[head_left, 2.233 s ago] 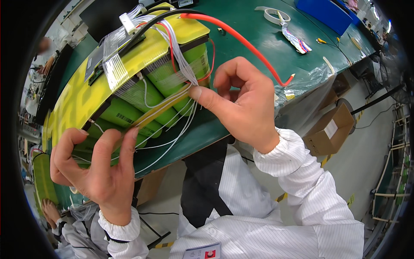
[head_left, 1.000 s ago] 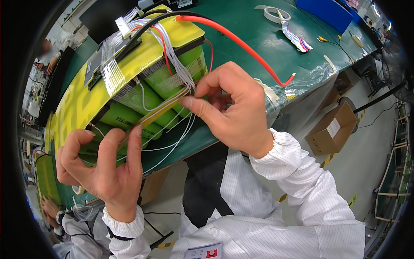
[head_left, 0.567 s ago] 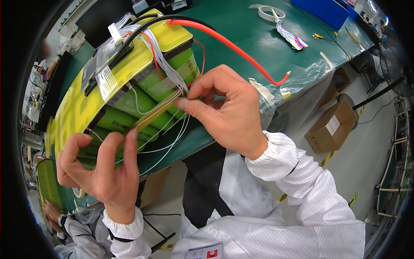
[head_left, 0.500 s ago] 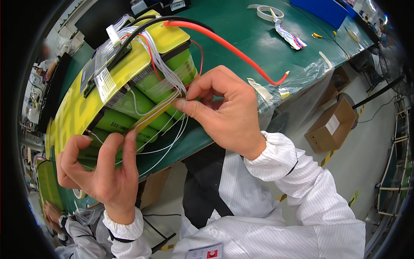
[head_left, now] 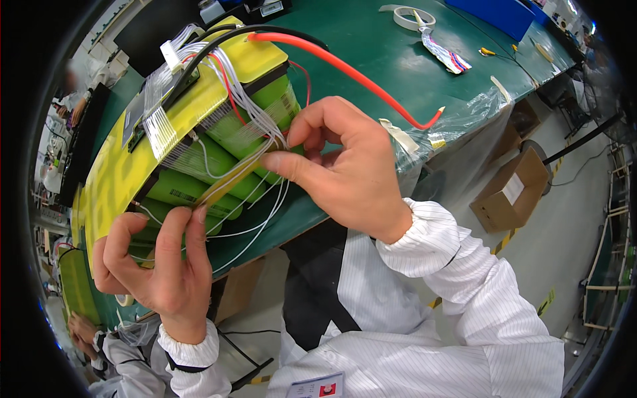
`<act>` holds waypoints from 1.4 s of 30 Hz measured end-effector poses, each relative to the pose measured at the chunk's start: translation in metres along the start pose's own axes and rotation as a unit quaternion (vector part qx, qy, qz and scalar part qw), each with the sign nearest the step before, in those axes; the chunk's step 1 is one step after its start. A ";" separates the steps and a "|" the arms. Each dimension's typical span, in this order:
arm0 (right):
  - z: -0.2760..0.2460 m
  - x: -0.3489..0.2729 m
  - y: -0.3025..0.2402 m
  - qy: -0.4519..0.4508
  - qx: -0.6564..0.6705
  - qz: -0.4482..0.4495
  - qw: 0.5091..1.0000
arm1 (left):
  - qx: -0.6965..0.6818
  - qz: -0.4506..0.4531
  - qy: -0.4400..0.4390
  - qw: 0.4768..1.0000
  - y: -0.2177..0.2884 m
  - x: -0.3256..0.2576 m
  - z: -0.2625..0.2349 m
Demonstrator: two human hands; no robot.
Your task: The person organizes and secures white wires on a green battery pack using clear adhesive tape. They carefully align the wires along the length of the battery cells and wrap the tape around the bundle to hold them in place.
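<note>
Smooth green bench (head_left: 345, 23); yellow-topped pack (head_left: 109, 189) of round green cells (head_left: 219, 156) on it.
On my feed, left hand (head_left: 162, 272) pinches lower end of flat amber strip (head_left: 232, 178), right hand (head_left: 352, 169) the upper; strip slants across the cells.

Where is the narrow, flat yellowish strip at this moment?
In the head view, left of centre, the narrow yellowish strip crosses the green cylindrical cells, between the left hand and the right hand.
</note>
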State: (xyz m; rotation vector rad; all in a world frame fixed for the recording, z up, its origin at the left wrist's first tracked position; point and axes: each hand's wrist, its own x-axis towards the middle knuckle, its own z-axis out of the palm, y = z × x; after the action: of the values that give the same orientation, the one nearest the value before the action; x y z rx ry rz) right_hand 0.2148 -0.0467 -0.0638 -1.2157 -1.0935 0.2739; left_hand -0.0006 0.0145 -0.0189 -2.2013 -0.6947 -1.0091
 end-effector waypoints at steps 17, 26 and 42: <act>0.014 -0.008 -0.002 0.041 0.032 0.055 0.997 | 0.007 0.037 -0.033 0.999 -0.012 -0.005 -0.006; 0.013 -0.003 -0.009 0.044 0.051 0.080 0.994 | -0.010 0.039 -0.049 0.998 -0.016 -0.002 -0.011; 0.005 -0.004 -0.005 0.023 0.033 0.035 0.999 | -0.004 0.026 -0.051 0.998 -0.013 -0.003 -0.011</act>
State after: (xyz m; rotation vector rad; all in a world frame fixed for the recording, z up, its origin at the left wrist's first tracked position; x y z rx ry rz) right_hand 0.2075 -0.0480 -0.0621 -1.1962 -0.9959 0.3313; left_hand -0.0165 0.0153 -0.0117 -2.2790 -0.6755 -0.8813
